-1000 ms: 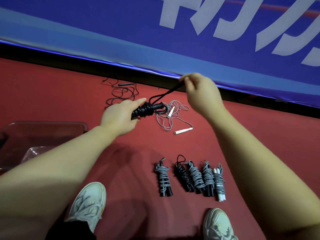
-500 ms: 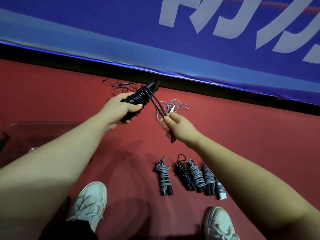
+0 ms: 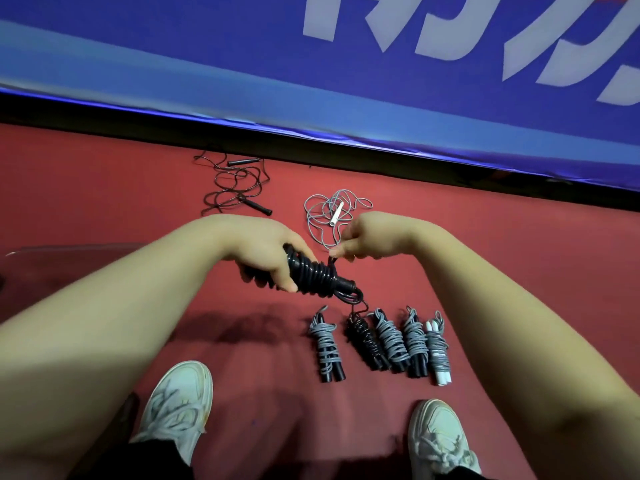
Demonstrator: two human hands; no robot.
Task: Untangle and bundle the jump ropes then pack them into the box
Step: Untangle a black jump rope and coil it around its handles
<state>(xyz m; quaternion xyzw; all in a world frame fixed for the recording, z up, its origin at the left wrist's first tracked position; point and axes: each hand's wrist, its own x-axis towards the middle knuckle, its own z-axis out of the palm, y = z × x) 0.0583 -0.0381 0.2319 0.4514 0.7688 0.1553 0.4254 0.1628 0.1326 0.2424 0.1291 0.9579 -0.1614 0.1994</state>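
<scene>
Two hands are engaged on one black bundle (image 3: pixel 317 275). It is gripped at its upper-left end by the left hand (image 3: pixel 259 247), with the fingers curled round the coils. Its long axis runs down and to the right, toward the row of finished bundles (image 3: pixel 389 341). The free end (image 3: pixel 333 260) is pinched by the right hand (image 3: pixel 370 237), just above the coils. A small loop is left hanging below the handle tips. Beyond the hands, a loose grey rope (image 3: pixel 336 214) and a loose black rope (image 3: pixel 258 206) are laid on the red floor (image 3: pixel 519 271). The clear box (image 3: pixel 69 265) is placed well to the left. No obstruction to tucking the end is judged present.
</scene>
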